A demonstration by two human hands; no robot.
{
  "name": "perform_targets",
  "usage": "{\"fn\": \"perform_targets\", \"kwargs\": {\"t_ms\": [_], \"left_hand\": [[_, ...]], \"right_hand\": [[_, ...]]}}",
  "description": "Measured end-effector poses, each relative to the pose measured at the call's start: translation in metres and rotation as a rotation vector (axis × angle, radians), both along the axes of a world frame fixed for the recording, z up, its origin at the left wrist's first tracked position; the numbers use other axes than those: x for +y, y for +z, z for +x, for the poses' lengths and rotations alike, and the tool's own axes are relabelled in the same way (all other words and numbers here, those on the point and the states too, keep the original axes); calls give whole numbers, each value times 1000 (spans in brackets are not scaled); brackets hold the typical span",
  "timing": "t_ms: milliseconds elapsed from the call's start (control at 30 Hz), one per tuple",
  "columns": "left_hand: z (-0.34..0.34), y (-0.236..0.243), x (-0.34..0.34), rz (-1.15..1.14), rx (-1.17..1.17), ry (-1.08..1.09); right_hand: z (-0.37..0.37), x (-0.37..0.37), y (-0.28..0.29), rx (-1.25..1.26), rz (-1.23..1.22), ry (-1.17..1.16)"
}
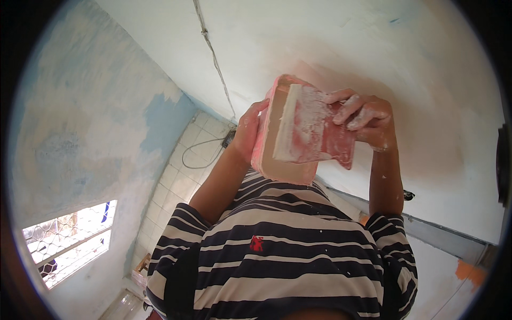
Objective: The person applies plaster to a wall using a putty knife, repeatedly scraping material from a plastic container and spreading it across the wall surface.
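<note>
My left hand [247, 129] grips the side of a pink rectangular plastic tub [292, 173], held up in front of my chest. Its inside looks beige and smooth, and pink smears coat its rim. Over the tub's opening lies a flat pink putty spreader [313, 128], crusted with white paste, with a pale ridge of paste along its left edge. My right hand [369, 120], fingers bent and smeared white, holds the spreader by its right end. The spreader covers much of the tub's inside, and I cannot tell how full the tub is.
A pale wall [341, 32] with a hanging cable [213, 53] rises just beyond my hands. To the left stands a patchy blue-white wall [80, 106] with a grilled window [72, 237]. A dark cord [197, 166] lies on the tiled floor [173, 181].
</note>
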State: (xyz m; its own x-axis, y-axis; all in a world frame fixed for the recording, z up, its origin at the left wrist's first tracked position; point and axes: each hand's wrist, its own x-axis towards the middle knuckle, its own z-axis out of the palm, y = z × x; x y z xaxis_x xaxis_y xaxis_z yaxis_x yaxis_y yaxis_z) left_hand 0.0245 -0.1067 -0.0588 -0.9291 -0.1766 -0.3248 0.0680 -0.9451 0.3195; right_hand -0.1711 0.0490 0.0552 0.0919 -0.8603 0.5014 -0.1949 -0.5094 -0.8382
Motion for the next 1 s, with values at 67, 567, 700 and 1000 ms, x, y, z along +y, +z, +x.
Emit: {"fn": "perform_targets", "kwargs": {"t_ms": [67, 567, 700, 1000], "left_hand": [[2, 2, -1, 39, -8, 24], [4, 5, 6, -59, 109, 4], [5, 4, 6, -57, 119, 0], [3, 16, 11, 91, 351, -62]], "right_hand": [[-4, 8, -3, -46, -16, -62], [28, -9, 3, 213, 144, -74], [30, -12, -4, 244, 181, -88], [32, -16, -4, 202, 230, -94]]}}
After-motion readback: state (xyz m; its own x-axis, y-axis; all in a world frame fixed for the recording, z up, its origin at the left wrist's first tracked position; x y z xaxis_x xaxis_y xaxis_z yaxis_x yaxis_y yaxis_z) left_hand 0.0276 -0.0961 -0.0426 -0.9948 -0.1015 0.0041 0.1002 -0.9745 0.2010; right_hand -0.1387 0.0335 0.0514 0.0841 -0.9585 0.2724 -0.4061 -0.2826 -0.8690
